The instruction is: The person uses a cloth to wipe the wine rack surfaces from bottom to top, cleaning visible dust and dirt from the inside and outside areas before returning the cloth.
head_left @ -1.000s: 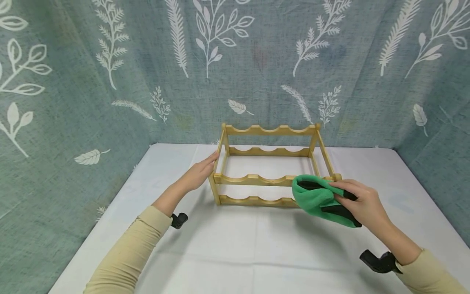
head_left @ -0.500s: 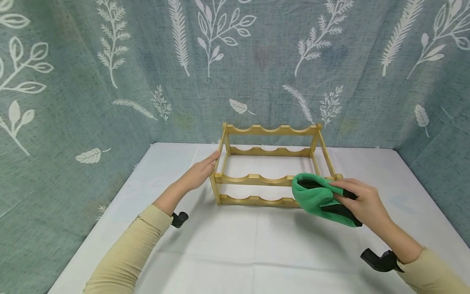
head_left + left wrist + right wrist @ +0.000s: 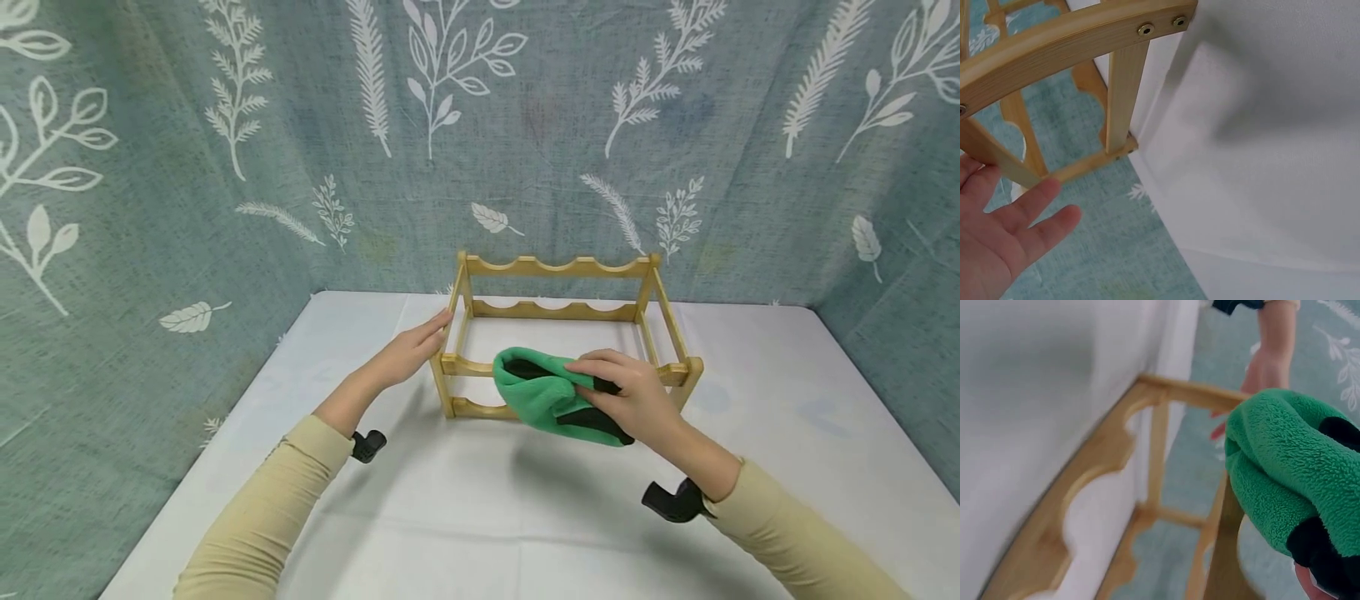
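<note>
Nearest to us, two pale yellow sleeves (image 3: 255, 517) reached in from the bottom of the head view, and below each cuff a small black device (image 3: 675, 502) sat at the wrist. Under them spread a white table (image 3: 442, 508), where we saw soft shadows of the arms. Ahead of the right cuff, the right hand (image 3: 633, 396) pinched a folded green cloth (image 3: 528, 398) between its thumb and fingers. We noticed the cloth's fuzzy pile and its black patches, clearest in the right wrist view. It hung above the table, in front of the rack's front rails and covering part of them; whether it touched the wood we could not tell. A little farther off, at our left, the left hand (image 3: 408, 354) was opened out, its fingers extended and loose, gripping nothing, with some fingertips against the rack's left end. The wooden rack (image 3: 553, 313) itself stood upright on the table, its front and back rails cut in scallops. Close up in the left wrist view, we made out metal bolts (image 3: 1146, 29) in its frame. Behind everything hung a blue-green curtain (image 3: 540, 117) printed with white leaves and sprigs.
</note>
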Available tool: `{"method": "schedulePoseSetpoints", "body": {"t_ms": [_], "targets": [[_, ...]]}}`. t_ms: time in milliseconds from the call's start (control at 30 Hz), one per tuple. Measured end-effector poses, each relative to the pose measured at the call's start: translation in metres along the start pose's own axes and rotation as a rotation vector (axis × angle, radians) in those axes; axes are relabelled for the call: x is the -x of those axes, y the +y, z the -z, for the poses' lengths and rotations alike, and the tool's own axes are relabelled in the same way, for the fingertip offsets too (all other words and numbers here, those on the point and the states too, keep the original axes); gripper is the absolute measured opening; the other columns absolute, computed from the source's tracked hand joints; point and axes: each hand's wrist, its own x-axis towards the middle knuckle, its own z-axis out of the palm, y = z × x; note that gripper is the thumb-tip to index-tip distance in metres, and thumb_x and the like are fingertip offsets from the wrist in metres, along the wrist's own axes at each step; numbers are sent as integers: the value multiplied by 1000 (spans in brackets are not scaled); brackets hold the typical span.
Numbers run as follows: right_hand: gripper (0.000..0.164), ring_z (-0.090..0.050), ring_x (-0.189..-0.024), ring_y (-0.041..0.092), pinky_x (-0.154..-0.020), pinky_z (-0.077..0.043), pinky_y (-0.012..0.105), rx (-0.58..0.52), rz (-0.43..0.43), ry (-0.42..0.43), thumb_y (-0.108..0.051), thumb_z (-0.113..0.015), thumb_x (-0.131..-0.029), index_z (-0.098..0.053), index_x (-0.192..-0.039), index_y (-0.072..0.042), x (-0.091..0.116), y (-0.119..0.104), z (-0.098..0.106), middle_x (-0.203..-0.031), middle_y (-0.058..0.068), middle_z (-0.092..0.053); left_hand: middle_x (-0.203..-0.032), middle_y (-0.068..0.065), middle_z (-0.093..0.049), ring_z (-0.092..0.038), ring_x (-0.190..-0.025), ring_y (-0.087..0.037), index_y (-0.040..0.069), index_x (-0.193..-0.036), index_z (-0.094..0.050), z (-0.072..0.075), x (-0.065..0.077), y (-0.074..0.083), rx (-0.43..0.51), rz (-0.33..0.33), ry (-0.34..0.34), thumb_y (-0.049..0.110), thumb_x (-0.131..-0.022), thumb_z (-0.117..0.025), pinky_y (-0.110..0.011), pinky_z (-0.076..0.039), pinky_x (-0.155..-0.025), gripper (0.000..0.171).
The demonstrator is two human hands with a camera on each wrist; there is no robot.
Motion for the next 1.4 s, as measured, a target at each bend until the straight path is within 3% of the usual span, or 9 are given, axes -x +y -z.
{"method": "schedulePoseSetpoints", "body": {"t_ms": [267, 400, 600, 833, 933, 1067, 1400], "targets": [[31, -62, -83, 18, -65, -51, 23, -127, 38, -1, 5, -72, -73, -69, -102, -4, -37, -13, -45, -96, 9, -65, -154, -3, -10, -10, -140, -24, 13, -148, -17, 7, -1, -4, -26, -42, -54, 38, -101, -25, -45, -15, -111, 54], [29, -63, -84, 19, -68, -51, 23, -98, 48, -24, 1, -72, -75, -70, -103, -5, -45, -18, -68, -96, 10, -65, -154, -5, -10, -11, -140, -25, 12, -147, -18, 9, -1, -5, -33, -47, -57, 35, -101, -25, -46, -15, -111, 52], [30, -63, -84, 20, -70, -52, 24, 30, -5, -71, -2, -72, -76, -69, -105, -7, -32, -17, -98, -96, 9, -65, -153, -6, -11, -13, -140, -26, 10, -147, -19, 10, 0, -3, -52, -57, -57, 36, -101, -25, -47, -16, -111, 53], [28, -64, -79, 16, -68, -52, 23, 130, -45, -216, -5, -70, -79, -68, -107, -12, -5, -9, -122, -97, 8, -62, -153, -3, -12, -14, -140, -25, 14, -147, -20, 10, 0, -4, -39, -42, -59, 43, -100, -26, -47, -17, -110, 56], [28, -64, -78, 16, -68, -52, 23, 134, -35, -222, -5, -70, -79, -68, -106, -12, -1, -5, -124, -97, 8, -62, -153, -3, -12, -14, -140, -25, 14, -147, -20, 11, 0, -4, -38, -47, -60, 43, -100, -26, -47, -17, -110, 56], [30, -64, -79, 17, -69, -52, 21, 92, -2, -168, -4, -72, -77, -68, -107, -10, -6, -5, -119, -97, 8, -62, -153, -2, -12, -14, -140, -25, 13, -147, -21, 11, 0, -4, -37, -48, -54, 43, -100, -27, -47, -17, -110, 56], [32, -63, -89, 22, -72, -53, 25, 47, 15, -36, 0, -73, -74, -68, -105, -6, -24, -12, -78, -100, 12, -63, -154, -2, -11, -12, -140, -24, 15, -147, -20, 10, -1, -5, -26, -45, -59, 41, -100, -28, -46, -16, -111, 54]]}}
